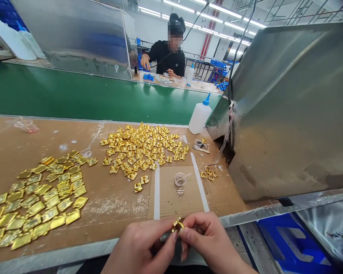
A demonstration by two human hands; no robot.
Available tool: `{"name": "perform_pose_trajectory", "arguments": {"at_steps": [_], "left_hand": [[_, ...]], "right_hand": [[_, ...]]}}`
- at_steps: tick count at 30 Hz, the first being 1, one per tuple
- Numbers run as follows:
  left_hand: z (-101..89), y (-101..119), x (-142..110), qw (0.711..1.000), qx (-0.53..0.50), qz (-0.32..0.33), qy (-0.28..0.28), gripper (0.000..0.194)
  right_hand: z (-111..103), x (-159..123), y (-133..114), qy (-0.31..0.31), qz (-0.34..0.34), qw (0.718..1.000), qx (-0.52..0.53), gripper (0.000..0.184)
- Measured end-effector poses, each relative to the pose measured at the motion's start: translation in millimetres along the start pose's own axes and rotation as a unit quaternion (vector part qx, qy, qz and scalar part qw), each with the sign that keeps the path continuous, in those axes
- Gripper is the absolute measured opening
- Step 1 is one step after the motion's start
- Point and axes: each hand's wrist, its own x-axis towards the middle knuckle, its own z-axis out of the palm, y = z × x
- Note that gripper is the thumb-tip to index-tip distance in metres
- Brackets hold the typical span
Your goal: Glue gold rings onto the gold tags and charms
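Low at the front edge of the bench, my left hand (144, 243) and my right hand (207, 238) meet around a small shiny gold metal piece (176, 224). Both hands are closed, thumbs and fingers pinching it from either side; fingers cover much of it. Just beyond lies a cardboard sheet (171, 205) bordered by white tape, with a small round dish (180, 179) and a thin stick across it. A heap of small gold pieces (143, 144) spreads behind, two lying apart nearer me. Flat gold plates (42, 198) cover the left side.
Several gold rings (208, 174) lie right of the cardboard. A white bottle with a blue nozzle (200, 116) stands by the green conveyor belt (88, 93). A metal panel (291, 114) rises at right. Across the belt sits a person (171, 57) at another bench.
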Motion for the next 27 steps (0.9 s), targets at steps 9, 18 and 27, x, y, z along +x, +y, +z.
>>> {"name": "perform_pose_trajectory", "arguments": {"at_steps": [9,18,27], "left_hand": [[-2.1,0.6,0.9,0.999,0.017,0.033,0.014,0.027],[7.1,-5.4,-0.7,0.977,-0.161,-0.137,-0.017,0.025],[6.5,-1.0,-5.2,0.769,-0.536,-0.344,-0.049,0.042]], "right_hand": [[1.0,-1.1,4.1,-0.021,0.004,0.997,0.073,0.052],[-8.0,-7.9,-4.1,-0.005,-0.193,0.978,-0.075,0.047],[-7.0,-17.0,-49.0,-0.055,-0.408,0.829,-0.38,0.057]]}}
